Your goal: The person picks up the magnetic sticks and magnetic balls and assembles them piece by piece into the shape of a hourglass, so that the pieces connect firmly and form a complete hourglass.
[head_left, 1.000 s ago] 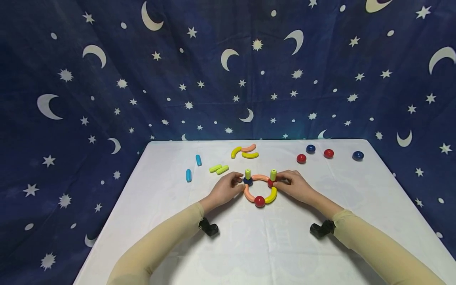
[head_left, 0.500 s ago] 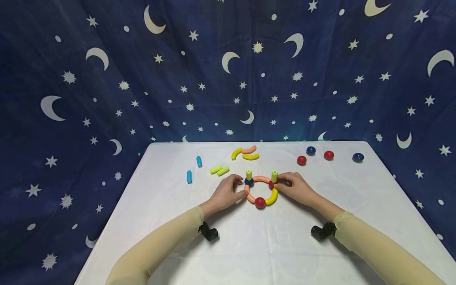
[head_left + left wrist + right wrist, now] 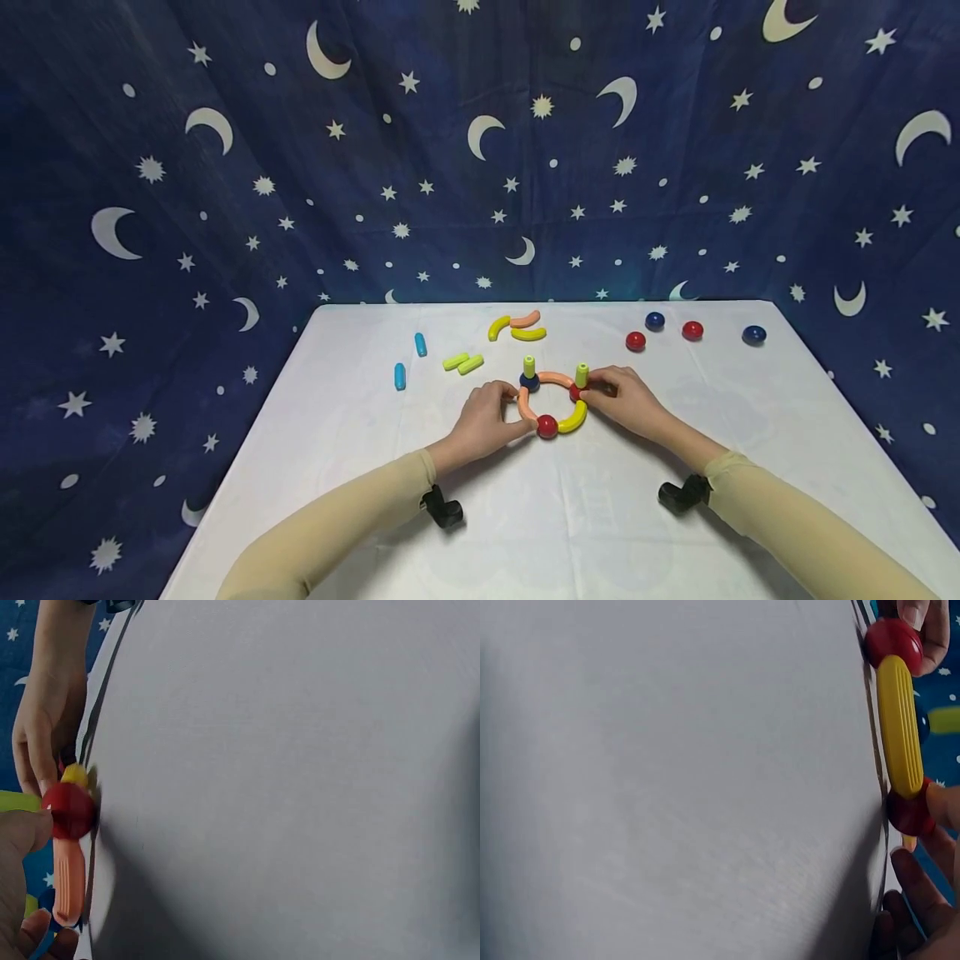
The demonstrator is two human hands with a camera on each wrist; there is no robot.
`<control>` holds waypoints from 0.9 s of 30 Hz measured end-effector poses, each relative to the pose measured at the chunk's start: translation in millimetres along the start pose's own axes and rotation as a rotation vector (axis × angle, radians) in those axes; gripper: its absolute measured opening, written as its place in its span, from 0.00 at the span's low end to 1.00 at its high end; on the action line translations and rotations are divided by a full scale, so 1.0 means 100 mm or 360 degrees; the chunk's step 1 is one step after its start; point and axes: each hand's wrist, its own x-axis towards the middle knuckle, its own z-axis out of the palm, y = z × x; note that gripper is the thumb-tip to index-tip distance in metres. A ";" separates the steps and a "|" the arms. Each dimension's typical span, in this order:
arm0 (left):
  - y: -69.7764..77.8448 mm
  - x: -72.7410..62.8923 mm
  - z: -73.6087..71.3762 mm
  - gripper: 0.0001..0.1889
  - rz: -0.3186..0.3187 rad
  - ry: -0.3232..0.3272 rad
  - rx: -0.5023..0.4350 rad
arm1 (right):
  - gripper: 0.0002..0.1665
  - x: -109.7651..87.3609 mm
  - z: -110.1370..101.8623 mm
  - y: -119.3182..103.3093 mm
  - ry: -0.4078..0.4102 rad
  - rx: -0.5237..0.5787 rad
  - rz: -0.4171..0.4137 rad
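A toy ring of balls and curved rods lies on the white table [image 3: 555,533], with two salmon rods [image 3: 555,378] and one yellow rod [image 3: 573,418]. Green sticks [image 3: 529,367] stand upright on its blue ball [image 3: 529,382] and right red ball [image 3: 911,814]. My left hand [image 3: 486,421] curls at the ring's left side, thumb on the front red ball [image 3: 547,427], fingers by the left salmon rod [image 3: 69,881]. With thumb and fingers, my right hand [image 3: 624,402] pinches the right red ball, partly hidden by the fingertips.
Blue sticks [image 3: 400,377] and green sticks [image 3: 471,364] lie back left. Loose curved rods [image 3: 528,334] are behind the ring. Red balls [image 3: 635,341] and blue balls [image 3: 754,335] rest back right. A starry cloth [image 3: 420,150] hangs behind the table.
My left thumb has moved from the left salmon rod forward to the front red ball. The ring's back has shifted slightly right; my right hand keeps its hold on the right red ball.
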 end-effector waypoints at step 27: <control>-0.01 0.03 -0.02 0.21 0.0040 -0.0005 0.0108 | 0.21 -0.19 0.07 -0.14 0.0020 -0.0109 0.0002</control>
